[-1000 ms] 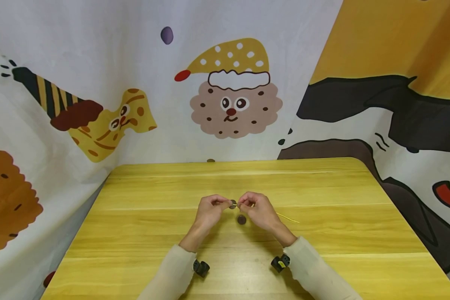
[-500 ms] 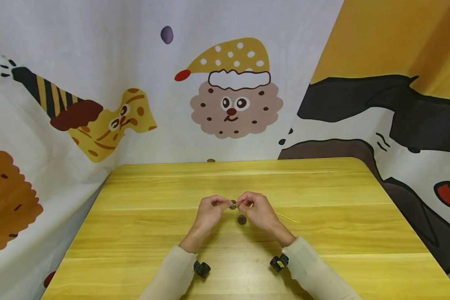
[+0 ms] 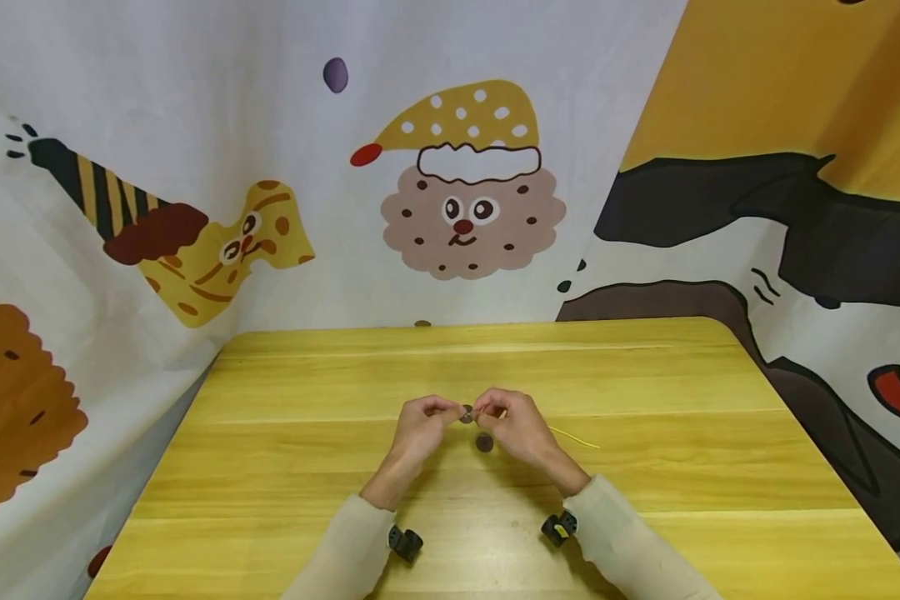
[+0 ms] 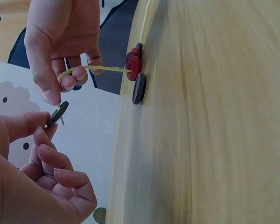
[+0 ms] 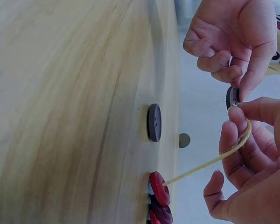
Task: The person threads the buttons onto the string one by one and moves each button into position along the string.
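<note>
My left hand pinches a dark brown button on edge between thumb and fingertip, above the table. My right hand pinches a yellow cord close to its end, right at that button. In the left wrist view a short tip of cord shows on the button's far side. The cord runs back to a red button on the table, threaded through it. Other buttons lie against the red one, partly hidden. Beside them a loose dark brown button lies flat, below the hands.
The wooden table spreads around both hands. The cord's far part trails to the right from behind the right hand. A curtain with cartoon prints hangs behind the table. Each wrist carries a small black camera.
My right fingertips have come slightly closer to the held button. Both hands otherwise keep their place, and the loose button lies where it was.
</note>
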Demonstrator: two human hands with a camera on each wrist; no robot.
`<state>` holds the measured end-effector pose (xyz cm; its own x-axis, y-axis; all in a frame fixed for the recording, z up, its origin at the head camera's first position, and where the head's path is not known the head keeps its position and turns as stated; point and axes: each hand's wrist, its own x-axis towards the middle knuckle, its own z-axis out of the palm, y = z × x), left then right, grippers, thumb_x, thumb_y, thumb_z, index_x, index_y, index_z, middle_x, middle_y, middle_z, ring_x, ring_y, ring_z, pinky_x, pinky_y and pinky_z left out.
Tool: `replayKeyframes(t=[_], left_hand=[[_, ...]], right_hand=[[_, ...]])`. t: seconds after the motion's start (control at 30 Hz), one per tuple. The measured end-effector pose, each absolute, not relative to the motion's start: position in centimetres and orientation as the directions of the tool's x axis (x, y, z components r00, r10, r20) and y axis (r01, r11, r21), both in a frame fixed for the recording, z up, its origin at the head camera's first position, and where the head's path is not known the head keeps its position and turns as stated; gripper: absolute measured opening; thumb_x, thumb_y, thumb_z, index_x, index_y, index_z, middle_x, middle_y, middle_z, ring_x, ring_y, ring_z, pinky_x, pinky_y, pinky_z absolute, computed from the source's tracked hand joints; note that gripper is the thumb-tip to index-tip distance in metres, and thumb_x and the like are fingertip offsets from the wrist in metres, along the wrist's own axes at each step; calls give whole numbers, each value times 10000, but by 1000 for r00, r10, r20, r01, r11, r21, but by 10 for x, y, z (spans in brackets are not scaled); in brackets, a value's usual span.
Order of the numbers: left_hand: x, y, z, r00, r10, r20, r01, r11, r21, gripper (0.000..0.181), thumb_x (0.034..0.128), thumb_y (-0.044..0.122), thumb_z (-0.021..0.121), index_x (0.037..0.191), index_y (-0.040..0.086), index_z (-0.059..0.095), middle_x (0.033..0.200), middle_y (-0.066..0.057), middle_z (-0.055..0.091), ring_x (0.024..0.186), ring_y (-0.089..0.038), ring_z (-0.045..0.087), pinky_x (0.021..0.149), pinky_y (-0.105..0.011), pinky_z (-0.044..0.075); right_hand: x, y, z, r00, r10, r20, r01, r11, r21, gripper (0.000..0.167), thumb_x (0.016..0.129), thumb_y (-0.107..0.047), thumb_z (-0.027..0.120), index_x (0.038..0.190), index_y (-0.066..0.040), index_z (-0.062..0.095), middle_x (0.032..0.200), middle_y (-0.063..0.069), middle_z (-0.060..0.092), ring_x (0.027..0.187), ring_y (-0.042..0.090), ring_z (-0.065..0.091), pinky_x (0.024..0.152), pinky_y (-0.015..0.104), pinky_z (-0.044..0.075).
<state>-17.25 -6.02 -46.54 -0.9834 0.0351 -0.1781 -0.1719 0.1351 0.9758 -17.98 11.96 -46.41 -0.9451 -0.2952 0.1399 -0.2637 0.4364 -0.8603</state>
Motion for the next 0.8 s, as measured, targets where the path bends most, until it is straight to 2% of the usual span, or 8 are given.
replayKeyframes(t=[0.17,0.3,0.43,0.67,0.8], left_hand=[[-172,-60,-465,-984,33,-174,-169,124,978,151,910,170,699,945,26,728,907,-77,684,951,-347,594,720,-310,423],[-172,-60,-465,-985,27,-170,-166,114,980,145,905,162,703,937,23,728,903,-72,682,940,-356,587,695,-303,414],[-172,-60,-465,-986,18,-165,-162,112,980,150,902,164,706,931,18,728,900,-67,686,940,-348,590,688,-300,411],[-170,-59,-464,-986,24,-162,-159,107,981,148,913,165,698,934,21,727,899,-72,680,909,-346,590,658,-287,408],[-171,-58,-464,-987,26,-157,-153,110,982,158,914,168,695,941,15,725,902,-74,670,863,-275,572,657,-288,411]], right_hand=[[-179,119,-464,-945,-301,130,-253,419,-872,127,891,-8,670,979,-101,665,771,107,687,667,138,561,544,246,433],[-179,119,-464,-943,-314,112,-243,415,-877,202,885,-59,712,1062,-95,623,749,65,681,600,149,566,501,235,409],[-179,117,-464,-939,-327,107,-246,420,-874,265,863,-86,750,1086,-104,607,743,-9,672,592,167,606,507,241,428],[-177,115,-465,-932,-339,127,-287,478,-830,311,847,-125,786,1102,-128,606,746,-44,645,574,77,564,492,236,445],[-177,112,-464,-926,-347,148,-314,495,-810,304,847,-131,789,1088,-133,605,741,-41,620,542,69,543,470,227,433]])
